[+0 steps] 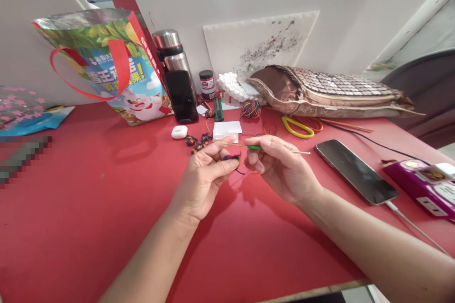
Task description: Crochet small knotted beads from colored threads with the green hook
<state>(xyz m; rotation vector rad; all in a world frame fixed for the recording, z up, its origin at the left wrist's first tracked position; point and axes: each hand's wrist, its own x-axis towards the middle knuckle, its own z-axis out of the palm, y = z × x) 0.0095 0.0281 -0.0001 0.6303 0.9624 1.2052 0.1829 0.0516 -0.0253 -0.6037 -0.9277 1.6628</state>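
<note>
Between the thumb and fingers of my left hand is pinched a small multicoloured crochet piece, dark with some yellow. My right hand grips a crochet hook by its green middle; one thin metal end sticks out to the right, the other points at the left fingers. A strand of yarn runs near the left fingertips, and a dark yarn end hangs below the piece. Just behind my hands lie more crocheted pieces in the same colours, and farther back a ball of multicoloured yarn.
Yellow-handled scissors lie behind my right hand. A charging phone and a purple power strip are at right. Behind stand a shopping bag, a steel flask, an upright phone and a pillow. A white earbud case sits left.
</note>
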